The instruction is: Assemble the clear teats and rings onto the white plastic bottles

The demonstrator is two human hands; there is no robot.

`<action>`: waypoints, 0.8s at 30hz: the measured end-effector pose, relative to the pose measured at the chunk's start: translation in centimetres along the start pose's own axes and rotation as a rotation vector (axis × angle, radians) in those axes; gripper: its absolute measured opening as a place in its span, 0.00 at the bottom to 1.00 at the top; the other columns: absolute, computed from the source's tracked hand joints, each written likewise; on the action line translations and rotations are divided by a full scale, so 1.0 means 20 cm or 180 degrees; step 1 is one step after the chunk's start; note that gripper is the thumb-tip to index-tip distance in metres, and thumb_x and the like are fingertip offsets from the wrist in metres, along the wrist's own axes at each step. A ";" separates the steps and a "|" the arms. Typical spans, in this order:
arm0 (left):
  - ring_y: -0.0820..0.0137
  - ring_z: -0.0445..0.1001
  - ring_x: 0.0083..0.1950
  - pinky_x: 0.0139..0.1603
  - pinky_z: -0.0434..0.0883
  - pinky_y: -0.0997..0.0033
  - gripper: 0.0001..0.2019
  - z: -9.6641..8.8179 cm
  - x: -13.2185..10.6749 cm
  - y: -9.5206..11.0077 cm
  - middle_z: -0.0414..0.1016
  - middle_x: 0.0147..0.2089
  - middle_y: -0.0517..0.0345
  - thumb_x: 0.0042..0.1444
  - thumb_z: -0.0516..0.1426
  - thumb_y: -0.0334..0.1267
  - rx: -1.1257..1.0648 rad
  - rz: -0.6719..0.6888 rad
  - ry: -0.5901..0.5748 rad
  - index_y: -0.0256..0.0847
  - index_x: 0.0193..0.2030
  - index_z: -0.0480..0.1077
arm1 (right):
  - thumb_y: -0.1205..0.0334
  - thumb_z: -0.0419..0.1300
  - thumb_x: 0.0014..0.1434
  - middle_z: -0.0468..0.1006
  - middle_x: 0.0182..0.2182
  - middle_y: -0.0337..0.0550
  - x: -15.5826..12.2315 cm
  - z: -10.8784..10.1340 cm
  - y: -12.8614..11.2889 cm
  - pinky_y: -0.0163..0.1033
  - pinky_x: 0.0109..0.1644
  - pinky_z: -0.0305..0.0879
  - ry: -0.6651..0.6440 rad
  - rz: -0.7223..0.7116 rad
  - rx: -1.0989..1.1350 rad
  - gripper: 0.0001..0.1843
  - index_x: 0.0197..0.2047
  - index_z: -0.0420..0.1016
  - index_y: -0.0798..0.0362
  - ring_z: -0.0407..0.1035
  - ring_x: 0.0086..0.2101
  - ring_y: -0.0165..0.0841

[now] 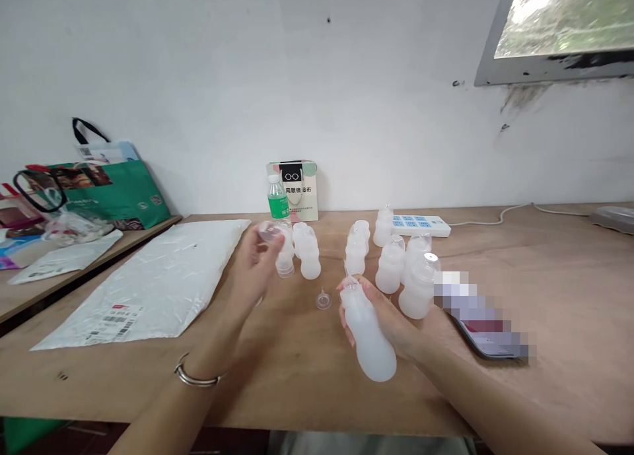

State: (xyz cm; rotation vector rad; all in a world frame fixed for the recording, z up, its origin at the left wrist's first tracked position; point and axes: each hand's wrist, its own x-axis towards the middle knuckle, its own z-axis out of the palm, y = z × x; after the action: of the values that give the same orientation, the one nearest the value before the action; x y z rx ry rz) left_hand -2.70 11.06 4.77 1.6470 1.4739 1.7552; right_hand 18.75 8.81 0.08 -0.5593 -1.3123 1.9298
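My right hand (381,310) is wrapped round a frosted white squeeze bottle (369,343). It tilts with its neck away from me, and a thin clear tip shows at the neck. Raised to the left, my left hand (255,263) is closed on a clear plastic cap (271,230), blurred by motion. Between the hands a clear nozzle lid (323,300) lies on the table with its tip up. Beyond it stand more frosted bottles (310,257). Others, some topped with clear caps, stand to the right, including a capped bottle (419,293) near my right hand.
A phone (483,336) lies at the right, partly pixelated. Behind the bottles are a power strip (421,226), a green-labelled water bottle (278,204) and a paper bag (304,201). A white mailing bag (163,277) covers the left side. A green bag (119,194) stands farther left.
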 end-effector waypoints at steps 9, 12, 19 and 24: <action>0.66 0.69 0.46 0.48 0.66 0.66 0.19 0.20 -0.28 0.08 0.71 0.49 0.55 0.60 0.53 0.42 -0.0540 0.0330 -0.1744 0.49 0.58 0.61 | 0.29 0.43 0.53 0.73 0.25 0.38 -0.02 0.00 0.01 0.36 0.19 0.62 0.0347 -0.0041 -0.0733 0.31 0.43 0.61 0.47 0.64 0.17 0.29; 0.62 0.68 0.52 0.54 0.64 0.62 0.20 0.19 -0.30 0.06 0.69 0.56 0.54 0.60 0.52 0.40 -0.0393 0.0582 -0.1956 0.49 0.59 0.60 | 0.27 0.42 0.50 0.71 0.21 0.35 -0.02 -0.01 0.01 0.37 0.20 0.62 0.0406 0.0005 -0.0816 0.33 0.44 0.59 0.45 0.65 0.17 0.31; 0.54 0.64 0.57 0.58 0.61 0.52 0.43 0.25 -0.36 0.00 0.62 0.59 0.47 0.43 0.66 0.42 -0.0433 0.0905 -0.1975 0.49 0.63 0.47 | 0.27 0.41 0.51 0.72 0.31 0.39 -0.02 -0.02 0.01 0.40 0.28 0.65 0.0711 -0.0107 -0.1022 0.33 0.44 0.60 0.45 0.69 0.26 0.33; 0.56 0.67 0.55 0.56 0.64 0.52 0.40 0.32 -0.38 -0.03 0.63 0.56 0.47 0.43 0.65 0.40 -0.0659 0.0968 -0.1864 0.47 0.59 0.48 | 0.31 0.44 0.54 0.71 0.33 0.39 -0.03 -0.01 0.02 0.41 0.37 0.65 0.0902 -0.0291 -0.1179 0.28 0.41 0.61 0.46 0.68 0.34 0.35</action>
State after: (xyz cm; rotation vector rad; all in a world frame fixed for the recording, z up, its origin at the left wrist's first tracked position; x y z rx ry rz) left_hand 4.79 8.14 -1.03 2.1053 0.7872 1.3195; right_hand 19.15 8.41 -0.30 -0.9024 -1.4848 1.4755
